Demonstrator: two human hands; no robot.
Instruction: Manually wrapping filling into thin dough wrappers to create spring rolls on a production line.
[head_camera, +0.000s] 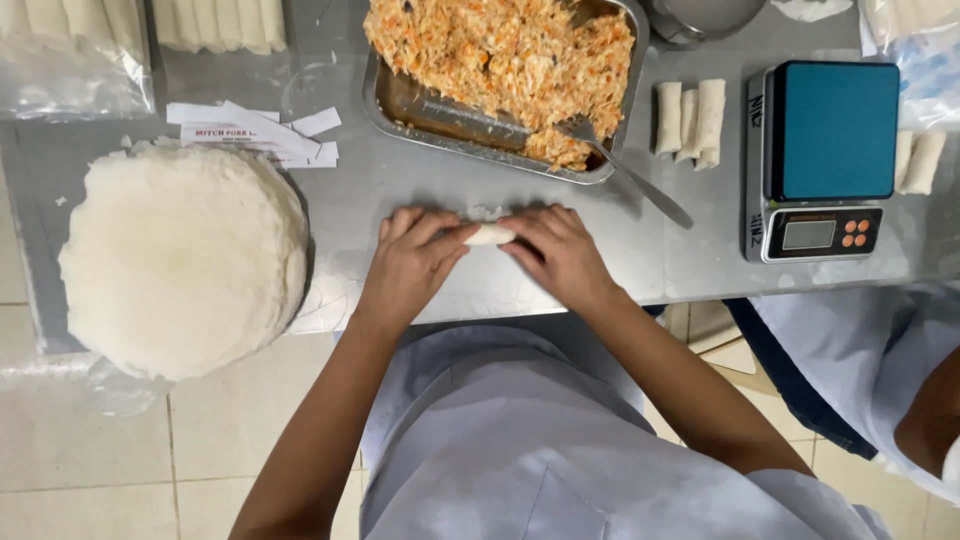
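Note:
My left hand (410, 262) and my right hand (556, 252) rest side by side on the steel table (690, 270), both pressing down on one pale spring roll (490, 235) that lies crosswise between them. Only its middle shows; my fingers cover the ends. A metal tray (400, 100) of orange-flecked shredded filling sits just beyond my hands, with a fork (630, 175) leaning out of its right corner. A round stack of thin white wrappers (185, 260) lies to my left.
Several finished rolls (690, 118) lie right of the tray. A blue-topped digital scale (825, 160) stands at the right, more rolls (918, 160) beyond it. Paper labels (255, 132) and bagged rolls (70, 45) sit at the back left. Another person's sleeve (880, 350) is at lower right.

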